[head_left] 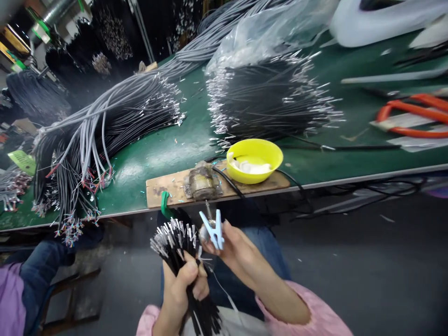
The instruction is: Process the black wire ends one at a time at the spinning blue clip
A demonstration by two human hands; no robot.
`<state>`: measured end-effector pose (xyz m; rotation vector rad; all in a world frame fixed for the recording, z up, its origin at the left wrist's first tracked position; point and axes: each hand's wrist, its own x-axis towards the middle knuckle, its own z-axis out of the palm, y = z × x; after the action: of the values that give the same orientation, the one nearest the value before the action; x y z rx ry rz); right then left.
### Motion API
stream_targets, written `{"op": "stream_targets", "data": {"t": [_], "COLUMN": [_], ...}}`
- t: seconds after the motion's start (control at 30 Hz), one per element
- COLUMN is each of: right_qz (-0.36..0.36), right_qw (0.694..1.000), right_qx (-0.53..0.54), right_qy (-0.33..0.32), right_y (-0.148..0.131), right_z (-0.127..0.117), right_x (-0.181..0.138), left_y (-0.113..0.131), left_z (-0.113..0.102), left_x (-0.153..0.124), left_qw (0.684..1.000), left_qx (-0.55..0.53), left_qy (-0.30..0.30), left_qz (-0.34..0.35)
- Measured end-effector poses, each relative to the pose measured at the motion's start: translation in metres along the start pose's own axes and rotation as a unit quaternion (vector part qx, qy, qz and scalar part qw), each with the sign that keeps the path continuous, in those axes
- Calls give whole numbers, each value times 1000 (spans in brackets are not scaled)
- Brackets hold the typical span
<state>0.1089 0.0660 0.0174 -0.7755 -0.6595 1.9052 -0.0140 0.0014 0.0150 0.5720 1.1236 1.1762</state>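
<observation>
The green table (136, 170) spans the frame, its front edge slanting up from the left side toward the right; below it, bare floor (343, 275) leaves open room at lower right. At lower left a neighbour's leg (42, 266) and a wooden stool (72, 298) take up space. Heaps of grey and black cable cover the table's upper left and upper centre. At centre, along the edge, a wooden board (166, 186) carries a yellow bowl (275, 161) and a small motor (205, 182). At lower centre, the left hand (185, 280) is closed around a bundle of black wires (177, 245), stripped ends up. The right hand (241, 252) has bent fingers against a blue clothespin (217, 231); whether they pinch it, I cannot tell.
</observation>
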Motion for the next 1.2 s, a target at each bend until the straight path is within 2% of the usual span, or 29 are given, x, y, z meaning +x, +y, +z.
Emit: {"op": "stream_targets", "data": {"t": [0.1,0.2,0.37,0.53,0.7,0.9,1.1,1.2], "right_qz": [-69,-100,-203,-256,-237,-133,-173,-63], "right_qw": [993,978,940,926,932,966,959,991], "right_qx": [-92,-185,-270,-269,-260,-223,-223,-114], "right_qy": [-16,-3,40,66,83,7,-2,-36], "right_y": [7,10,9,9,9,10,10,10], "right_z": [-9,-12,-6,0,-2,0,0,-2], "right_x": [-13,-24,-35,-40,-41,-40,-38,-36], "left_y": [-5,-6,-4,-6,0,3,1,4], "left_z": [-3,-1,9,11,14,17,17,18], "left_x": [2,0,-5,-9,-13,-17,-14,-14], "left_qw": [1000,1000,997,992,990,994,997,992], "left_qx": [-8,4,28,38,36,51,35,91], "left_qy": [-19,-19,60,103,107,62,37,48], "left_qz": [-14,-16,31,64,79,76,55,72]}}
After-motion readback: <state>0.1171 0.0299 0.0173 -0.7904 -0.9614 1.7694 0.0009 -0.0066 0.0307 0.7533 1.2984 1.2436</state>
